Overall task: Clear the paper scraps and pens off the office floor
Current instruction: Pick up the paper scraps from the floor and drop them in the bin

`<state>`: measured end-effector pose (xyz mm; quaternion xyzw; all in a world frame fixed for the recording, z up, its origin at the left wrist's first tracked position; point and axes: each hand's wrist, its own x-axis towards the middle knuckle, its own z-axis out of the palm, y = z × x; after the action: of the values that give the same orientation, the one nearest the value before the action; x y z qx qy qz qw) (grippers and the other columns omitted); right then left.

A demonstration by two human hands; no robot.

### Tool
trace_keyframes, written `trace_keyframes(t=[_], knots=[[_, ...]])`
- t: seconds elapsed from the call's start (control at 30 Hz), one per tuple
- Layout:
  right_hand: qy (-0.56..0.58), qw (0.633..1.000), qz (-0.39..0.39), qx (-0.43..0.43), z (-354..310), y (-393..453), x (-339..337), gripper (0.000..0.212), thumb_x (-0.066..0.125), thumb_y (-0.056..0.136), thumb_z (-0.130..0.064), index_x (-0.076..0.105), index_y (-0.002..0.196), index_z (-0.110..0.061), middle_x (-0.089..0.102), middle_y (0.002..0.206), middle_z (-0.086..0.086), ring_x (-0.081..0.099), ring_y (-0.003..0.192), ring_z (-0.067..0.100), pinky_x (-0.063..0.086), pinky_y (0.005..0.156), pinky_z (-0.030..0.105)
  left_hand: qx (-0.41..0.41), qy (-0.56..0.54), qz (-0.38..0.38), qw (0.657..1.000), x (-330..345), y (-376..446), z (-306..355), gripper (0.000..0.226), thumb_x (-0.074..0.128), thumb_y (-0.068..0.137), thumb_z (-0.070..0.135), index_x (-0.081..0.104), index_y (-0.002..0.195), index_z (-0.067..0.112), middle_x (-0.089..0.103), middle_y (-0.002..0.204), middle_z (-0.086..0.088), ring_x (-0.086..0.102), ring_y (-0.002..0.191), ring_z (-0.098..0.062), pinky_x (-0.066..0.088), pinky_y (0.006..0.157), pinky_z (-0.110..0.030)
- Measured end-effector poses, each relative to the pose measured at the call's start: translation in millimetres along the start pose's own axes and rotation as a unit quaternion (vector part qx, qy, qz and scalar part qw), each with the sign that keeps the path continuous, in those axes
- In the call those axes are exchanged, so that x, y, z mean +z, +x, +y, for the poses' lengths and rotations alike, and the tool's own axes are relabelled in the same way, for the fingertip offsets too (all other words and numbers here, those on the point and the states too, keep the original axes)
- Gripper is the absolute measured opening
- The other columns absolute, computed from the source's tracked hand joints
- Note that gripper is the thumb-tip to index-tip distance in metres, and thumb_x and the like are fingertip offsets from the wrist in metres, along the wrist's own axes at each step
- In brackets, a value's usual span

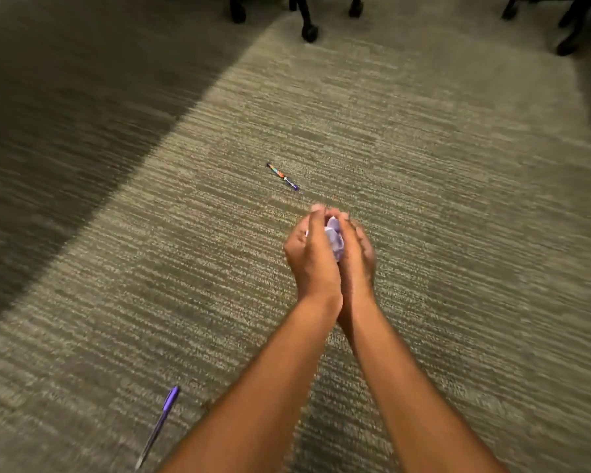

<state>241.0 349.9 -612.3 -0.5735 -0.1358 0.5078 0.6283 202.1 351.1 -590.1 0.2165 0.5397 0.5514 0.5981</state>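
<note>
Two bare forearms reach forward from the bottom edge, wrists close together. Just left of them a purple pen (161, 423) lies on the carpet (458, 199), slanting from the lower edge up and to the right, blurred along its length. The left hand (313, 257) and the right hand (357, 257) are pressed together above the floor, fingers curled in and closed around a crumpled paper scrap (335, 238), whose pale lilac folds show in the gap between the palms. Fingertips of both hands meet over its top. Beyond the hands, near them but apart, a second pen (283, 176) with multicoloured bands lies on the carpet, angled down to the right. At the top edge stand dark chair legs with castors (309, 32). A broad shadow covers the carpet's upper left.
</note>
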Motion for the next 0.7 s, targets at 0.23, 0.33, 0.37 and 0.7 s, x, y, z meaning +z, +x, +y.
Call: trace_keyframes(t=[0.23, 0.33, 0.37, 0.7], knots=[[-0.066, 0.997, -0.008, 0.034, -47.7, -121.1, 10.9, 0.014, 0.062, 0.093, -0.019, 0.075, 0.095, -0.020, 0.078, 0.095, 0.001, 0.074, 0.086, 0.013, 0.056, 0.064, 0.019, -0.054, 0.022, 0.017, 0.998, -33.9, -101.7, 77.3, 0.032, 0.053, 0.097, 0.028, 0.063, 0.124, 0.013, 0.066, 0.127, -0.007, 0.065, 0.114, -0.018, 0.052, 0.101, -0.040], [-0.103, 0.993, -0.041, 0.039, -82.8, -177.2, 23.1, 0.021, 0.058, 0.095, -0.017, 0.070, 0.111, -0.010, 0.075, 0.103, 0.006, 0.073, 0.092, 0.013, 0.055, 0.070, 0.018, -0.074, 0.001, 0.036, 0.997, -43.3, -151.1, 126.8, 0.034, 0.054, 0.097, 0.026, 0.060, 0.128, 0.012, 0.067, 0.126, -0.003, 0.067, 0.110, -0.010, 0.054, 0.098, -0.034], [-0.099, 0.993, -0.048, 0.048, -93.0, -194.6, 25.7, 0.022, 0.057, 0.095, -0.015, 0.069, 0.113, -0.008, 0.075, 0.106, 0.007, 0.073, 0.094, 0.013, 0.055, 0.070, 0.017, -0.075, -0.001, 0.048, 0.996, -43.9, -166.8, 141.2, 0.035, 0.055, 0.097, 0.026, 0.060, 0.129, 0.012, 0.067, 0.126, 0.000, 0.066, 0.110, -0.008, 0.053, 0.100, -0.033], [-0.148, 0.984, -0.053, 0.084, -240.6, -374.2, 84.0, 0.019, 0.061, 0.093, -0.011, 0.071, 0.108, -0.018, 0.077, 0.103, -0.006, 0.072, 0.099, 0.011, 0.059, 0.078, 0.021, -0.102, -0.027, 0.139, 0.985, -48.3, -314.7, 307.2, 0.026, 0.060, 0.095, 0.023, 0.067, 0.119, 0.016, 0.072, 0.116, 0.000, 0.070, 0.102, -0.006, 0.056, 0.085, -0.019]])
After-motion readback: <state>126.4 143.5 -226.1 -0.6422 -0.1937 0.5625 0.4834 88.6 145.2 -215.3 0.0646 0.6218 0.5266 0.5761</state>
